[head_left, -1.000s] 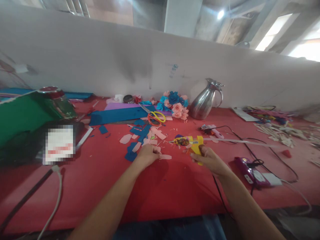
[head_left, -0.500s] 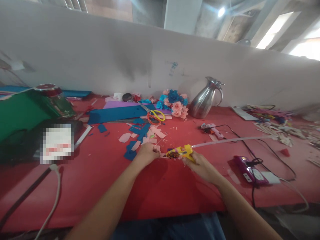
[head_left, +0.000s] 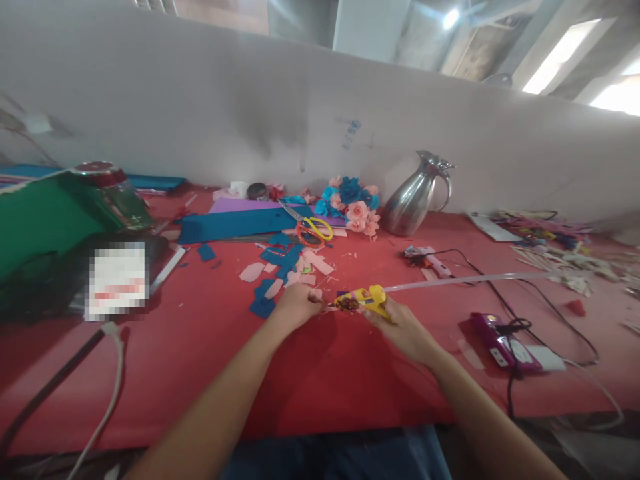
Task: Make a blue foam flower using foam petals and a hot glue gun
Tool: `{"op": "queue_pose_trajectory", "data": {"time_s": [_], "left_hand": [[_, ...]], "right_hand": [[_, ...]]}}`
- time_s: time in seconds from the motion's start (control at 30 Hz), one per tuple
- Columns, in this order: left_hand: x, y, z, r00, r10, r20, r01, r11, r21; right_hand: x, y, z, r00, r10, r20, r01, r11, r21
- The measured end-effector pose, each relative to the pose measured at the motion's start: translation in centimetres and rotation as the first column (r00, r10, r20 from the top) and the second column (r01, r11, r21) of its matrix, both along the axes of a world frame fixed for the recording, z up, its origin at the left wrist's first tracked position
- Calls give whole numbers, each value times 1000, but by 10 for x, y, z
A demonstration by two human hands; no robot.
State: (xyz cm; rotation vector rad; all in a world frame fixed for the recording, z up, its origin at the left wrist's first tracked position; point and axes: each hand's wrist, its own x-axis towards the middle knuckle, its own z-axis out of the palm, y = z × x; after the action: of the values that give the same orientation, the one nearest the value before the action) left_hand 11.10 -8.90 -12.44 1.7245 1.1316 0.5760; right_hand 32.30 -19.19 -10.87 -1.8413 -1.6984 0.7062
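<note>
My right hand (head_left: 397, 323) is wrapped round a yellow hot glue gun (head_left: 367, 301), with a long clear glue stick (head_left: 450, 283) sticking out of its back. The gun's nozzle points left and sits right by the fingertips of my left hand (head_left: 300, 305). Those fingers are pinched on a small pink paper piece that is mostly hidden; whether the nozzle touches it I cannot tell. Pink paper petals (head_left: 317, 261) and blue paper pieces (head_left: 263, 300) lie scattered just beyond my left hand. Behind them rest scissors (head_left: 315, 230) with yellow and orange handles.
Pink and blue paper flowers (head_left: 356, 207) stand at the back beside a steel jug (head_left: 415, 197). A pink glue gun (head_left: 433, 261) and a purple power strip (head_left: 505, 343) with cords lie to the right. At left are a jar (head_left: 113, 197) and a black bag (head_left: 45, 283).
My right hand has brought the glue gun left and slightly down, so its nozzle is now at my left fingertips. My left hand has stayed nearly in place, still pinching.
</note>
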Motion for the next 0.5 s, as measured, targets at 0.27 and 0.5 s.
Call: {"op": "queue_pose_trajectory", "data": {"time_s": [0.27,0.5], "left_hand": [[0,-1,2,984,-78,-160,92,993,78],[0,1,-3,993,-85,-77,89,994,56]], "right_hand": [[0,0,0,1000,-14,16,14,1000,17],[0,1,2,998,3,58,-3,1000,-8]]}}
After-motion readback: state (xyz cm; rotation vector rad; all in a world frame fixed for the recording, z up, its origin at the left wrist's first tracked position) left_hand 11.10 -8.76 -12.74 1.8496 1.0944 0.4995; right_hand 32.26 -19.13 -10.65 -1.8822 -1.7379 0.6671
